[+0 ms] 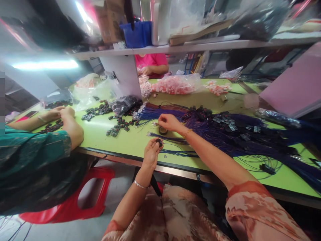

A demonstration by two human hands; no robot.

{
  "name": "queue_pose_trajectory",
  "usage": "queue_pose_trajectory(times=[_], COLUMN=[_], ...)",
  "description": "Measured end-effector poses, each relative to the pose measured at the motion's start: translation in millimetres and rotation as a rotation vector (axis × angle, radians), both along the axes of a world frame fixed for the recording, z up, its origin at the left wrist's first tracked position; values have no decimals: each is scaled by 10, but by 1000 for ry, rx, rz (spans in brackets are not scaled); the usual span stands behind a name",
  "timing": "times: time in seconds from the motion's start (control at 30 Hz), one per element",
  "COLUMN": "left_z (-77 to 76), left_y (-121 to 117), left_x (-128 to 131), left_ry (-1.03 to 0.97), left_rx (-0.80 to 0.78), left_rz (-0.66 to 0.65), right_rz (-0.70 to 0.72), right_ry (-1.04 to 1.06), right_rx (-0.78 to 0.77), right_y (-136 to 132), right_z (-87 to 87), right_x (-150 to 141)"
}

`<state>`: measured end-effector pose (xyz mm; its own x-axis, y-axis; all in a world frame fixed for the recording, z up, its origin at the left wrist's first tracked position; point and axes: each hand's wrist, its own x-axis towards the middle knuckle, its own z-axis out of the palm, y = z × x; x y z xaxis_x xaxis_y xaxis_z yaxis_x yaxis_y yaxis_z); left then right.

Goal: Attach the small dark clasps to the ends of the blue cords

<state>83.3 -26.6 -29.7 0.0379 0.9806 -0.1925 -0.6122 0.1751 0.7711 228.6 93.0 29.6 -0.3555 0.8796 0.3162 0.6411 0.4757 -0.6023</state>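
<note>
My left hand [151, 153] is closed around a small black plastic connector housing [158, 142], held just above the table's front edge. Farther back, my right hand [171, 122] hovers with thumb and fingertips pinched together. Whatever lies between those fingertips is too small to make out. Thin wires with metal terminal ends [154, 124] lie close beside the right fingers. Under that hand sits a dark round roll, perhaps tape [163, 131]. A bundle of dark blue wires [167, 138] lies between my two hands, its crimped tips pointing left.
Loose black housings [117, 127] are scattered left of my hands on the green table [135, 144]. Purple-blue wires with black connectors [225, 134] cover the right side. A co-worker's hands [62, 113] are at the left; another person sits opposite. A shelf [120, 52] hangs overhead.
</note>
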Motion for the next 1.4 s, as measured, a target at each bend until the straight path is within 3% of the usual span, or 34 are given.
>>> queue_pose_trajectory(times=[0.13,0.4,0.67,1.13,1.4], left_z=[8,-20,-30,-17,-16], left_y=[-6,109,137,127,112], left_x=[15,79,84,131,136], left_ry=[3,-11,10,48,123], left_rx=[7,0,-10,7,-29], left_rz=[12,5,-10,18,-18], right_rz=[66,74,111,27,107], right_ry=[103,187,102,-29,-18], right_rx=[-28,-43,-8,62,53], right_y=[-295,-675,-700,-746,-767], right_z=[15,-231,-274,-249,-297], right_x=[30,215,206,186,203])
